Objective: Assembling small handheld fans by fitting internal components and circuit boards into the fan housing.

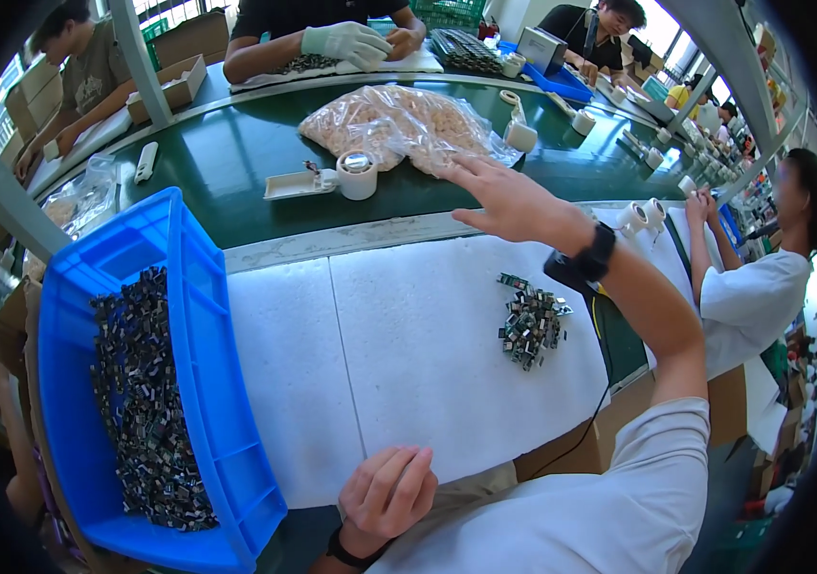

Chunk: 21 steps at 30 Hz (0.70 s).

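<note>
My right hand reaches forward over the green conveyor belt, fingers stretched out and empty. Its fingertips are at the near edge of a clear plastic bag full of small pale peach-coloured parts; I cannot tell whether they touch it. My left hand rests at the near edge of the white foam sheet, its fingers curled together and nothing seen in them. A loose pile of small circuit boards with metal connectors lies on the sheet's right part, below my right forearm.
A blue plastic bin on the left holds many small dark boards. On the belt lie a white device with a round end and a small white stick-shaped piece. Co-workers sit across the belt and to the right. A black cable hangs beside the sheet.
</note>
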### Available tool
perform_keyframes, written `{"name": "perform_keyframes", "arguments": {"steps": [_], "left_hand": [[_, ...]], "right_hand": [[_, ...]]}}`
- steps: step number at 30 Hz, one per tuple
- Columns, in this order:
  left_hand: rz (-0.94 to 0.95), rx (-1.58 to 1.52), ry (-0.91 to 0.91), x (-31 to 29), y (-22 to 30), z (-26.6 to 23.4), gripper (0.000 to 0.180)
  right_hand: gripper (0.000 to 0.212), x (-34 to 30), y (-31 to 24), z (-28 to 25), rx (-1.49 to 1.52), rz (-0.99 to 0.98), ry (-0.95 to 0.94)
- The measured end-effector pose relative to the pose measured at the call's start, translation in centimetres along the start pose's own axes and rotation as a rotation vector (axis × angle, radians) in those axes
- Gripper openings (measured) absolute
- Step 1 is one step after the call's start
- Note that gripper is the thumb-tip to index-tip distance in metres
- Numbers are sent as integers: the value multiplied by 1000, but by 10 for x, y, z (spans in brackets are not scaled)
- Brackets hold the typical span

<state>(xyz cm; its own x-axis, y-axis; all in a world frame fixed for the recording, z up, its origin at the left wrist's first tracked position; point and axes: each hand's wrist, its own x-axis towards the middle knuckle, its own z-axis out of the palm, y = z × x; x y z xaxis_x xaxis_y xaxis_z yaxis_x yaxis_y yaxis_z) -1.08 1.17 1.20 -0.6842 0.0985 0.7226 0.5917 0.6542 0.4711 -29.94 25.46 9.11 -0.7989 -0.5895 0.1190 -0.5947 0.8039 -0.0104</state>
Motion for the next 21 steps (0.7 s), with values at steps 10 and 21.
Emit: {"name": "perform_keyframes", "arguments": {"steps": [10,21], "left_hand": [[44,86,-36,0,2,4,23],[41,88,-19,1,1,5,25]], "right_hand": [[53,1,125,2,327,744,143],[55,71,143,28,355,605,138]]}}
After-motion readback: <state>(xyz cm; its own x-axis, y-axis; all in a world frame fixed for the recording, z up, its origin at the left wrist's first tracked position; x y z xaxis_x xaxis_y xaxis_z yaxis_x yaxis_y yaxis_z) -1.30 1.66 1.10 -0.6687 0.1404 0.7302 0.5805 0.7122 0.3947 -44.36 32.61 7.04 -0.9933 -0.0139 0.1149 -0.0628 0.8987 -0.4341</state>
